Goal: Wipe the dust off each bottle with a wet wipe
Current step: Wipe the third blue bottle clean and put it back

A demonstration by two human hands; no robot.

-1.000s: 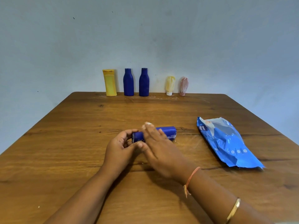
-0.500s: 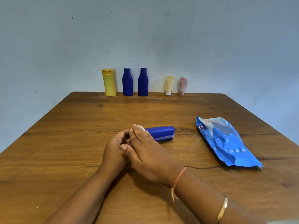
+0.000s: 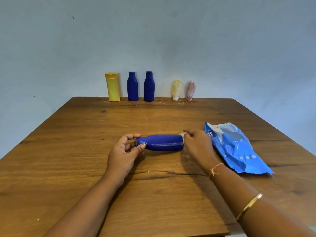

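the left hand (image 3: 122, 152) curls its thumb and fingers round the neck end of a blue bottle (image 3: 162, 142), which lies on its side on the wooden table (image 3: 85, 168), neck pointing left. the right hand (image 3: 196, 145) bunches its fingers on a white wet wipe (image 3: 182, 134), held against the bottle's base. just right of that hand lies a blue wipes pack (image 3: 239, 151). along the table's far edge stand a yellow bottle (image 3: 112, 87), two upright blue bottles (image 3: 132, 86), a cream tube (image 3: 176, 89) and a pink tube (image 3: 190, 90).
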